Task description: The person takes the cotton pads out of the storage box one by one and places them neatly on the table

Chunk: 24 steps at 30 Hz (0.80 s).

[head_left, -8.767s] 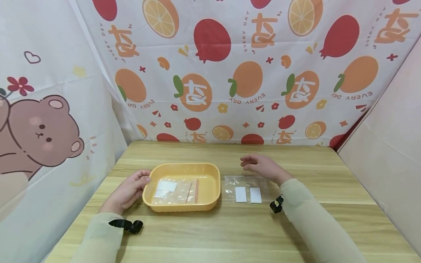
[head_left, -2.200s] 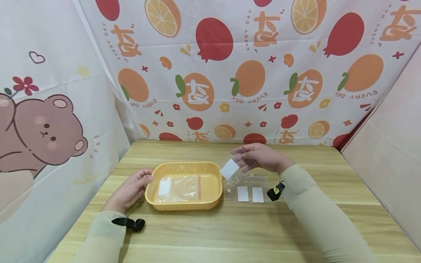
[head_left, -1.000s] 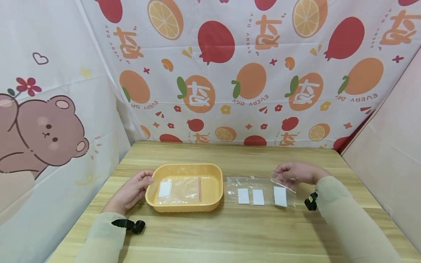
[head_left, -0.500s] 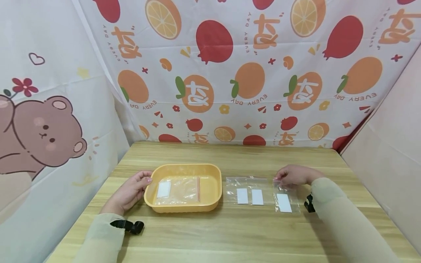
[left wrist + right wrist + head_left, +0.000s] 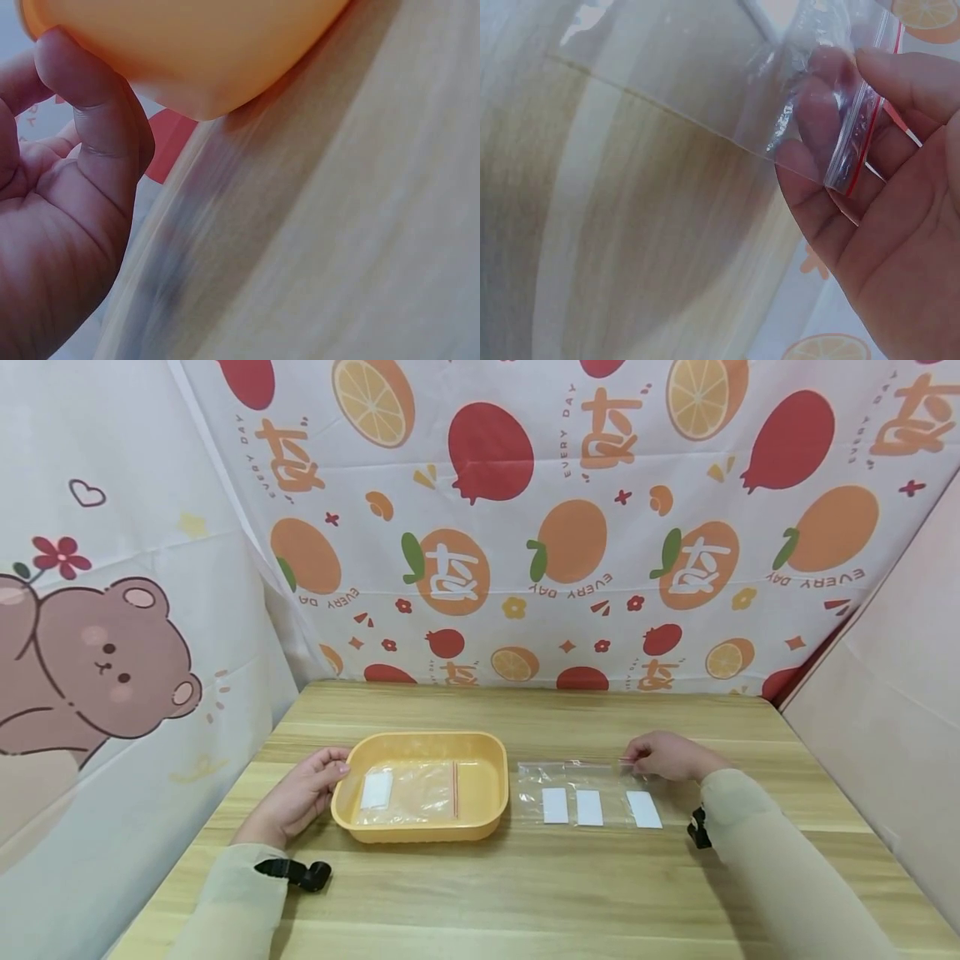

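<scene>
My left hand (image 5: 303, 793) grips the left rim of a yellow plastic tray (image 5: 420, 835), thumb against its wall in the left wrist view. In the tray lies a clear zip bag (image 5: 423, 789) with a white card inside and a red zip line. To the right, my right hand (image 5: 671, 756) pinches another zip bag (image 5: 705, 97) at its red zip edge, thumb on one side and fingers behind the film. That bag's white card (image 5: 643, 809) faces up. Two similar zip bags lie side by side between it and the tray, with white cards (image 5: 555, 806) inside.
A wooden table (image 5: 480, 902) carries everything. A fruit-print cloth (image 5: 491, 568) hangs at its back edge, and a bear-print cloth (image 5: 150, 727) at the left. Black wrist straps (image 5: 296, 874) sit on both sleeves.
My right hand has carried a zip bag from beside the tray to the row's right end, then slid it slightly left and back. Fewer bags show in the tray; my left hand stays on it.
</scene>
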Available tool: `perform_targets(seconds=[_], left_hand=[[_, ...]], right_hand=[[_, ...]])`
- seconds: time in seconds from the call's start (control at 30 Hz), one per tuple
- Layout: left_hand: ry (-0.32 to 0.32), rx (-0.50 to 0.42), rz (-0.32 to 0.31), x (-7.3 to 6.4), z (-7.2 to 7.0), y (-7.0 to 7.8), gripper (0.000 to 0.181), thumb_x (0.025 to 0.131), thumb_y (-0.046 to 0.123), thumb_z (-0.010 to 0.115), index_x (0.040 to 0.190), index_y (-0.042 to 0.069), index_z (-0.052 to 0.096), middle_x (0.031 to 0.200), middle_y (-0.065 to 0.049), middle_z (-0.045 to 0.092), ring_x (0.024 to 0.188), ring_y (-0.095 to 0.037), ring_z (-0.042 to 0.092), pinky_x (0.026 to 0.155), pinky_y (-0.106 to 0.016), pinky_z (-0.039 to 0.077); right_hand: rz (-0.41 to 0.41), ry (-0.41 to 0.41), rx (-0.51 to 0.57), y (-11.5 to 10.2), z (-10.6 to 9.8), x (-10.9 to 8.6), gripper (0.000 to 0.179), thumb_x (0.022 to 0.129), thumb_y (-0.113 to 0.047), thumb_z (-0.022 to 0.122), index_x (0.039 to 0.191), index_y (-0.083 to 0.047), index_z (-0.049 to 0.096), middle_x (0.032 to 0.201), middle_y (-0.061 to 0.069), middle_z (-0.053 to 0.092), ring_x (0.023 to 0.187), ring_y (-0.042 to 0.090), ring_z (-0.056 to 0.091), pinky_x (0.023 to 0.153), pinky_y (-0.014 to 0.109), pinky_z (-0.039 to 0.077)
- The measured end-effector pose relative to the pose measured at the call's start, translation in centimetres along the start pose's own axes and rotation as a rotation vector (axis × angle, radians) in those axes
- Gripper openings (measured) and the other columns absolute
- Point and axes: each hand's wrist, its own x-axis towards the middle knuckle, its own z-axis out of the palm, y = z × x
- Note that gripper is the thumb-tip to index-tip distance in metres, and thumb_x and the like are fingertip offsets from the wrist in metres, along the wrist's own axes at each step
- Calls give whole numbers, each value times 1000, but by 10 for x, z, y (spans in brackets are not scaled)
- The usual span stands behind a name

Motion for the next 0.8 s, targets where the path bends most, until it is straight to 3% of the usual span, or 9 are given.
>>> perform_targets(seconds=[0.27, 0.57, 0.8], left_hand=[[3, -8, -6, 1, -1, -1, 32, 108, 14, 50, 131, -5, 39, 105, -5, 62, 85, -12, 63, 69, -27, 58], [2, -12, -5, 0, 0, 0, 31, 108, 14, 51, 130, -4, 40, 105, -4, 63, 86, -12, 63, 70, -27, 58], [3, 3, -7, 0, 0, 0, 32, 107, 15, 51, 131, -5, 39, 105, -5, 62, 86, -13, 63, 70, -28, 58]], right_hand=[[-10, 35, -65, -1, 2, 3, 17, 97, -6, 63, 110, -14, 71, 101, -2, 67, 90, 19, 55, 81, 38, 48], [-3, 70, -23, -3, 1, 2, 22, 98, -8, 62, 118, -11, 70, 110, 0, 68, 101, 21, 57, 93, 47, 49], [-17, 110, 33, -8, -1, -1, 26, 100, -11, 59, 124, -8, 67, 118, 6, 67, 106, 22, 60, 96, 49, 49]])
